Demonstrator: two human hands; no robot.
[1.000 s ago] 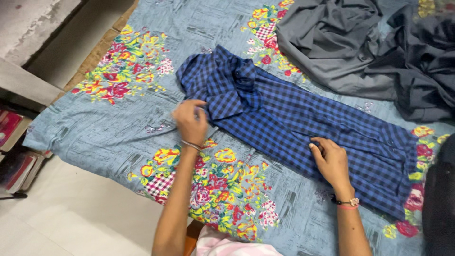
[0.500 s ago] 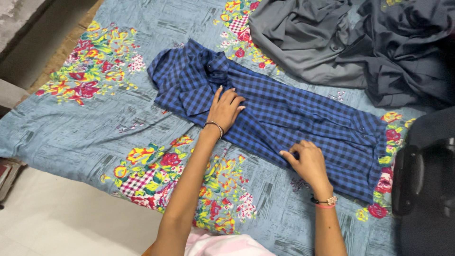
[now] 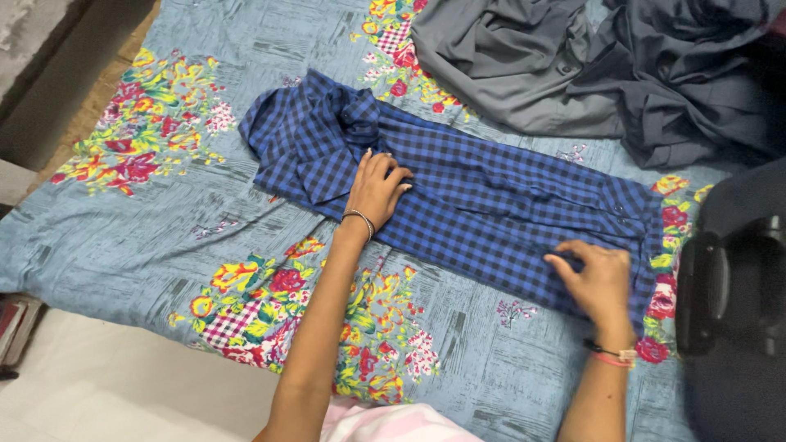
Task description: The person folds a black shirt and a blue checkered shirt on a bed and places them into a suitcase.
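Observation:
A blue and black checked shirt [image 3: 483, 188] lies folded into a long strip across the bed, collar end at the left. My left hand [image 3: 377, 184] rests flat on the shirt just below the collar, fingers spread, a thin bangle on the wrist. Near the shirt's bottom hem at the right, my right hand [image 3: 598, 278] has its fingers curled on the cloth's near edge; whether it pinches the fabric is not clear.
The bed carries a grey-blue sheet with bright flower patches [image 3: 164, 237]. Crumpled grey garments [image 3: 524, 57] and a darker grey one [image 3: 696, 82] lie at the far right. A black bag [image 3: 737, 303] stands at the right edge. Pale floor [image 3: 98, 376] shows at the lower left.
My left hand went from the shirt's near edge by the collar onto the shirt below the collar. My right hand slid along the near edge toward the hem. The camera view shifted.

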